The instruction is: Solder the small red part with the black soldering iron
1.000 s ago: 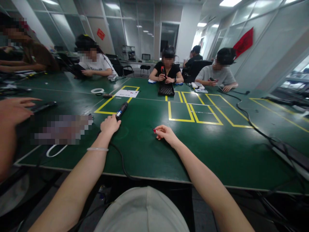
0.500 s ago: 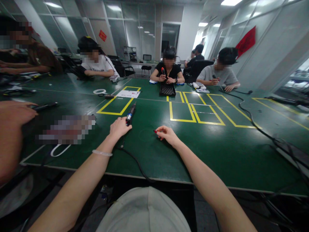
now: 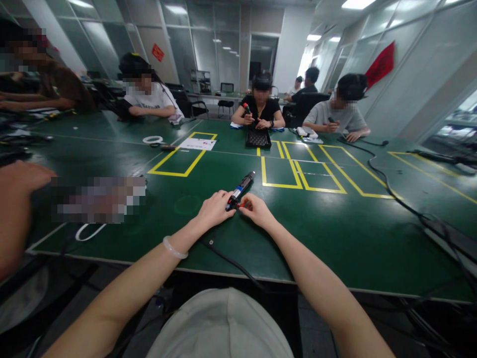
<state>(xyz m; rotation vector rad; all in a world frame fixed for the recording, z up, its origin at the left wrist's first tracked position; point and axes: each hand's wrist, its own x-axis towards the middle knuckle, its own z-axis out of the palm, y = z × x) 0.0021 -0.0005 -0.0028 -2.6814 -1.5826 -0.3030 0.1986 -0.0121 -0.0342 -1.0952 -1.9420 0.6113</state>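
My left hand (image 3: 218, 211) is closed around the rear part of a dark electric screwdriver (image 3: 244, 185) with a blue-and-white label. Its silvery tip points away to the right, low over the table. My right hand (image 3: 255, 210) pinches a small red piece (image 3: 245, 204) beside the screwdriver's rear end. Whether that piece touches the screwdriver is hidden by my fingers. A black cable (image 3: 238, 267) with a light round end lies just below my left hand and runs over the table's near edge.
Yellow tape rectangles (image 3: 283, 186) mark the green table (image 3: 316, 233). A white sheet (image 3: 197, 144) and a white ring (image 3: 152, 140) lie at the left back. Opposite, a person works over a black tray (image 3: 258, 139). More cable (image 3: 387, 181) runs along the right; another person's arm (image 3: 18, 214) is at the left.
My left hand has brought the screwdriver right and nearer, turning its tip rightward. My right hand has stayed about where it was, and the red piece is now beside the screwdriver.
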